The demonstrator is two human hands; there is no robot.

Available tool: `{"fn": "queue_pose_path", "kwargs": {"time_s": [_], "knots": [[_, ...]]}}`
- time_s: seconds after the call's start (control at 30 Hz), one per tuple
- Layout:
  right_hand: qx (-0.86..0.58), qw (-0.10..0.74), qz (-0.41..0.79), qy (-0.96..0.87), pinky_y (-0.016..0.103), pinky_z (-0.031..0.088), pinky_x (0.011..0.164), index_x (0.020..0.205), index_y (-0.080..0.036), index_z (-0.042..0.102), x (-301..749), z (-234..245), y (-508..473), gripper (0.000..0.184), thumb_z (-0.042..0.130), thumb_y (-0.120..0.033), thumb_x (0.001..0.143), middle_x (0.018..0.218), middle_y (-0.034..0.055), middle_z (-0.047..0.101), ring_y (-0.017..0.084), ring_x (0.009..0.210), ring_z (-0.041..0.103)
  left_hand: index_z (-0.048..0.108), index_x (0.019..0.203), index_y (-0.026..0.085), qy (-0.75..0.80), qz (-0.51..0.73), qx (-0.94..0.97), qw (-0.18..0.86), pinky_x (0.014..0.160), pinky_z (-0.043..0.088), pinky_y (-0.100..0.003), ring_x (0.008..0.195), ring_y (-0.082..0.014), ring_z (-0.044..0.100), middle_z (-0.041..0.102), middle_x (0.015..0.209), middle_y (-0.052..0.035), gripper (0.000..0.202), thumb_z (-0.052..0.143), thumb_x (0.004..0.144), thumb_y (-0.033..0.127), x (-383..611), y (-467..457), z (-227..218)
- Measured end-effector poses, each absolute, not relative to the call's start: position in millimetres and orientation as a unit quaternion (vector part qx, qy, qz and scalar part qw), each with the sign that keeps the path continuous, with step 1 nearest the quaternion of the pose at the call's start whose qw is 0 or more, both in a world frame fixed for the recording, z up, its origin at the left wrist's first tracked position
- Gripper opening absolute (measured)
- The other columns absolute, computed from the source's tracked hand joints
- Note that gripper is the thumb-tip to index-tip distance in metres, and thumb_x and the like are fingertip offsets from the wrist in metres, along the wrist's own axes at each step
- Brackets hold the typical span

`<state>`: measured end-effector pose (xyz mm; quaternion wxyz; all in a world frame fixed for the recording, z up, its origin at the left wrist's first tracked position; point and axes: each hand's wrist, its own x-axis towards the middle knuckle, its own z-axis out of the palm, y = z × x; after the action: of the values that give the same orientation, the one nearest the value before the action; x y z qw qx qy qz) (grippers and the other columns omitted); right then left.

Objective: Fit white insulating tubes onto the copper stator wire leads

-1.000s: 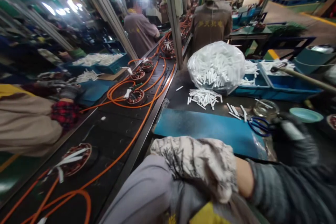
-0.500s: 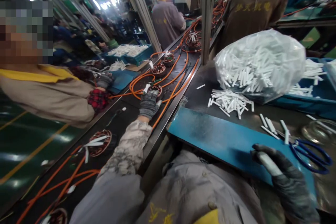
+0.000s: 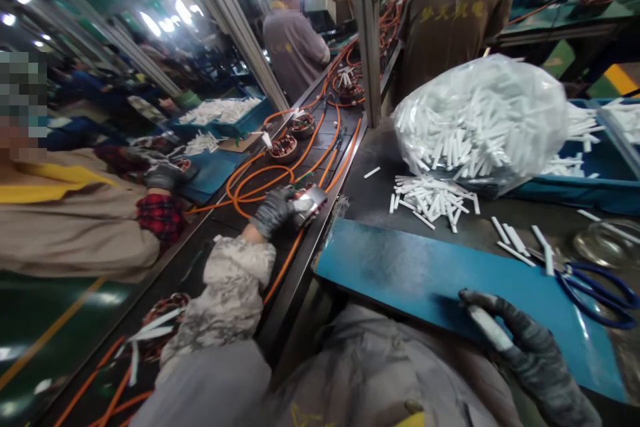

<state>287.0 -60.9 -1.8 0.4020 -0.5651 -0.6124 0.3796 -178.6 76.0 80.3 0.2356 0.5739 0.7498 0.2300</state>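
Left hand [image 3: 273, 210] was clamped on stator [image 3: 310, 201] at conveyor [image 3: 220, 247] edge, orange cable [image 3: 284, 265] just beneath. Right hand [image 3: 523, 350] gripped 1 white sleeve [image 3: 489, 328] over blue mat [image 3: 400, 273]. Risk: stator could snag cable and slip from the 1-handed grip.

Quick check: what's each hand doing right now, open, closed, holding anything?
Left hand: closed on a stator on the conveyor belt.
Right hand: closed around a white tube, over the blue mat.

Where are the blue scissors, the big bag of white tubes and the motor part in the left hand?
blue scissors [image 3: 565, 275], head view, on the handle near the joint.
bag of white tubes [image 3: 480, 120], head view, middle of the bag.
motor part [image 3: 311, 200], head view, its metal side.
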Motion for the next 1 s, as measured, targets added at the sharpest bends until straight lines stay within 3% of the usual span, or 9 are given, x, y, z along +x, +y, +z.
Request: {"fn": "queue_pose_path", "kwargs": {"time_s": [0.1, 0.27, 0.37, 0.57, 0.73, 0.8, 0.87, 0.9, 1.0], "knots": [[-0.566, 0.410, 0.418, -0.581, 0.034, 0.066, 0.091, 0.100, -0.028, 0.084, 262, 3, -49, 0.036, 0.081, -0.057, 0.079, 0.104, 0.0068, 0.082, 0.026, 0.094, 0.080, 0.081, 0.090, 0.020, 0.688, 0.162, 0.656, 0.265, 0.104, 0.055, -0.042, 0.103, -0.0296, 0.072, 0.078, 0.094, -0.0051, 0.043, 0.088, 0.065, 0.054, -125, 66, 71], [-0.473, 0.567, 0.580, -0.345, 0.032, 0.063, 0.069, 0.096, -0.029, 0.078, 230, 18, -3, 0.049, 0.060, -0.074, 0.091, 0.081, 0.0028, 0.077, 0.018, 0.069, 0.071, 0.070, 0.136, 0.022, 0.546, 0.167, 0.767, 0.293, 0.108, 0.056, -0.042, 0.123, -0.0295, 0.068, 0.073, 0.130, -0.0090, 0.053, 0.072, 0.089, 0.048, -52, 46, 61], [-0.387, 0.654, 0.619, -0.196, 0.026, 0.054, 0.060, 0.084, -0.029, 0.072, 234, 22, 33, 0.039, 0.058, -0.064, 0.095, 0.074, -0.0018, 0.070, 0.013, 0.061, 0.060, 0.047, 0.157, 0.029, 0.391, 0.187, 0.821, 0.372, 0.103, 0.059, -0.038, 0.124, -0.0240, 0.070, 0.070, 0.138, -0.0074, 0.060, 0.057, 0.100, 0.042, -52, 38, 70], [-0.328, 0.778, 0.513, -0.157, 0.030, 0.055, 0.072, 0.093, -0.028, 0.070, 276, 32, 75, 0.035, 0.049, -0.054, 0.101, 0.085, 0.0009, 0.069, 0.016, 0.074, 0.060, 0.058, 0.145, 0.030, 0.336, 0.117, 0.919, 0.169, 0.125, 0.037, -0.057, 0.149, -0.0377, 0.046, 0.055, 0.156, -0.0107, 0.091, 0.077, 0.069, 0.076, -91, 87, 49], [-0.086, 0.848, 0.460, -0.246, 0.025, 0.059, 0.065, 0.081, -0.030, 0.065, 321, 42, 95, 0.012, 0.075, -0.037, 0.081, 0.080, -0.0038, 0.072, 0.014, 0.073, 0.070, 0.066, 0.135, 0.025, 0.366, 0.096, 0.920, 0.105, 0.112, 0.047, -0.051, 0.123, -0.0354, 0.063, 0.070, 0.133, -0.0121, 0.079, 0.068, 0.076, 0.078, -83, 98, 15], [0.097, 0.803, 0.449, -0.379, 0.024, 0.053, 0.074, 0.080, -0.017, 0.060, 339, 44, 99, 0.035, 0.029, -0.025, 0.094, 0.091, -0.0013, 0.071, 0.007, 0.093, 0.073, 0.067, 0.133, 0.023, 0.370, 0.096, 0.921, 0.068, 0.106, 0.050, -0.052, 0.115, -0.0363, 0.066, 0.072, 0.127, -0.0135, 0.075, 0.065, 0.080, 0.076, -71, 88, 15], [0.132, 0.737, 0.331, -0.575, 0.030, 0.045, 0.071, 0.075, -0.005, 0.051, 355, 48, 99, 0.075, -0.022, -0.015, 0.061, 0.102, 0.0070, 0.069, 0.010, 0.119, 0.061, 0.065, 0.136, 0.020, 0.398, 0.091, 0.913, 0.017, 0.107, 0.048, -0.059, 0.114, -0.0396, 0.066, 0.072, 0.126, -0.0167, 0.075, 0.064, 0.084, 0.074, -57, 76, 19], [0.045, 0.702, 0.204, -0.681, 0.030, 0.042, 0.066, 0.067, -0.003, 0.045, 363, 50, 99, 0.076, -0.026, -0.014, 0.044, 0.102, 0.0107, 0.069, 0.012, 0.123, 0.056, 0.063, 0.139, 0.019, 0.419, 0.088, 0.904, -0.005, 0.108, 0.047, -0.063, 0.114, -0.0412, 0.066, 0.071, 0.125, -0.0181, 0.076, 0.064, 0.085, 0.072, -48, 70, 21], [-0.448, 0.330, -0.372, -0.743, 0.016, 0.043, 0.066, 0.045, -0.017, 0.027, 387, 60, 99, 0.044, 0.000, -0.016, 0.080, 0.087, 0.0088, 0.076, 0.008, 0.104, 0.065, 0.057, 0.146, 0.014, 0.481, 0.090, 0.871, -0.041, 0.113, 0.040, -0.070, 0.116, -0.0449, 0.066, 0.070, 0.123, -0.0223, 0.081, 0.065, 0.086, 0.069, -22, 56, 25]]}}
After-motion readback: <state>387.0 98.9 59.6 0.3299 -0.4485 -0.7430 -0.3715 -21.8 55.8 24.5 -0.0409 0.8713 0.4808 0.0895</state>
